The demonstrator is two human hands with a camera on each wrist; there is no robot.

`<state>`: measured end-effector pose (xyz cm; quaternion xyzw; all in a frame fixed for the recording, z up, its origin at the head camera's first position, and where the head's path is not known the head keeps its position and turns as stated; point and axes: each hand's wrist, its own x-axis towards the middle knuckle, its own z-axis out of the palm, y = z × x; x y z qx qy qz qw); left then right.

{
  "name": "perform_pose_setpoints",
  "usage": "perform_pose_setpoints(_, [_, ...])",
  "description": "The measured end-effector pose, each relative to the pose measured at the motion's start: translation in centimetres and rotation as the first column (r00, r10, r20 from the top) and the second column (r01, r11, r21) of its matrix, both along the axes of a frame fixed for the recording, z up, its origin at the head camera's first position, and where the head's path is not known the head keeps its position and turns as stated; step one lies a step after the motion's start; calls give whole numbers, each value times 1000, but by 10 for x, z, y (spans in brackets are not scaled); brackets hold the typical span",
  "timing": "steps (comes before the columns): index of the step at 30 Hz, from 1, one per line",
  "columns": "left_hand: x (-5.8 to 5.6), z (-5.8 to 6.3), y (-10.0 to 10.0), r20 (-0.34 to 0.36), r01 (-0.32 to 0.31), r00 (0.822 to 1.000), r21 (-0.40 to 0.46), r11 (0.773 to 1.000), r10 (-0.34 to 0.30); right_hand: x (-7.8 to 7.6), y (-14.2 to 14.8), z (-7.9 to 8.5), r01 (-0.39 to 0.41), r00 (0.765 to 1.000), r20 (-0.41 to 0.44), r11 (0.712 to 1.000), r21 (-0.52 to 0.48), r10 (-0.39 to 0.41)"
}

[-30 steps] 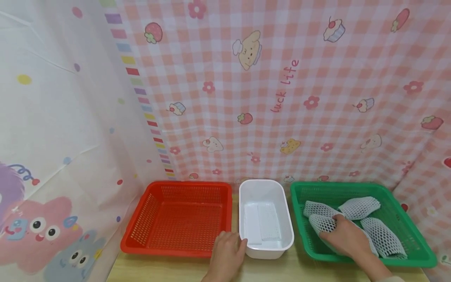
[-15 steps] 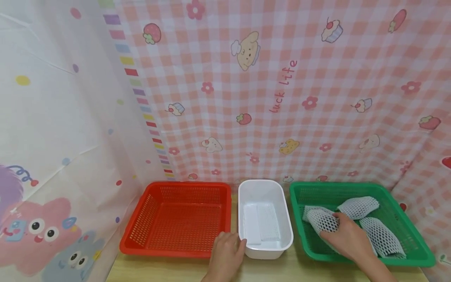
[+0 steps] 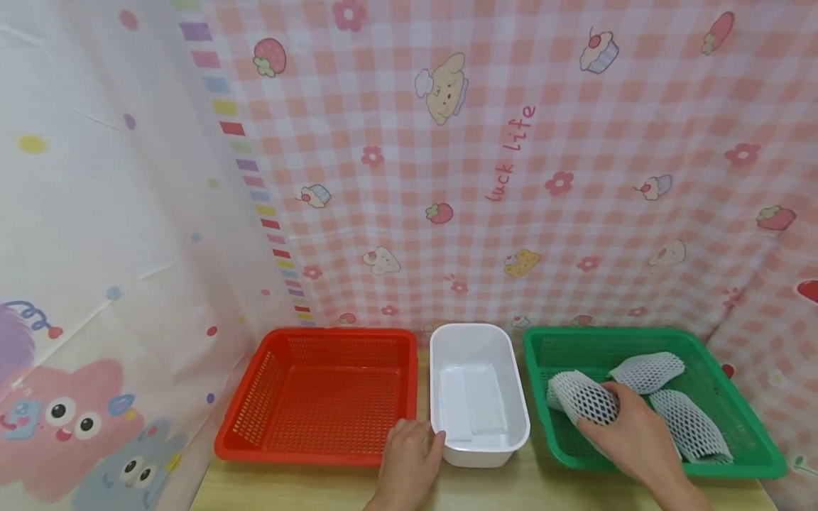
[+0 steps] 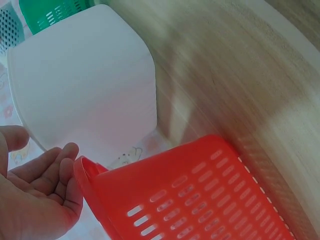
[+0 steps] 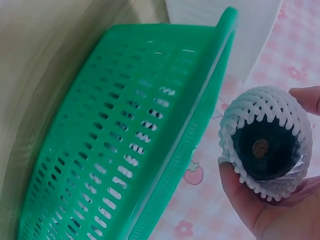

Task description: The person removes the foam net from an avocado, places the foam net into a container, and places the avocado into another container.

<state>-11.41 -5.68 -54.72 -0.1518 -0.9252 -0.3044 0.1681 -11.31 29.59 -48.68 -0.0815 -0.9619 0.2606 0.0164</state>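
My right hand (image 3: pixel 633 429) grips a white foam net sleeve (image 3: pixel 578 397) over the green basket (image 3: pixel 763 454), thumb on one side and fingers on the other. Through the sleeve's mouth in the right wrist view shows the dark, rounded end of a fruit (image 5: pixel 272 162) with a brown stem scar. Several more netted pieces lie in the basket, such as one (image 3: pixel 648 372) at the back and one (image 3: pixel 693 426) at the right; another is partly hidden under the held piece. My left hand (image 3: pixel 411 458) rests at the red basket's near corner, fingers loosely bent, fingertips at its rim (image 4: pixel 92 187).
The red basket (image 3: pixel 345 404), with no contents showing, stands on the left of the wooden table (image 3: pixel 287 486). Between the baskets is a white tub (image 3: pixel 481 458) with a flat white strip inside. A checked cloth (image 3: pixel 473 234) hangs close behind all three.
My right hand has lifted the netted fruit slightly and tipped its far end upward, covering more of the piece below. The left hand stays in place. The head view has shifted slightly.
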Motion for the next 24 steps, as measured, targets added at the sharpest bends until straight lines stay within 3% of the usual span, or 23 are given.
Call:
perform_pose_setpoints(9, [1, -1, 0, 16, -4, 1000, -1, 1000, 4, 16, -15, 3, -4, 999, -52, 999, -50, 1])
perform_pose_setpoints(16, [2, 0, 0, -14, -10, 1000, 0, 1000, 10, 28, -25, -4, -10, 995, -103, 998, -69, 2])
perform_pose_setpoints(24, [1, 0, -1, 34, -10, 999, -9, 1000, 10, 38, -37, -11, -33, 990, -138, 997, -75, 23])
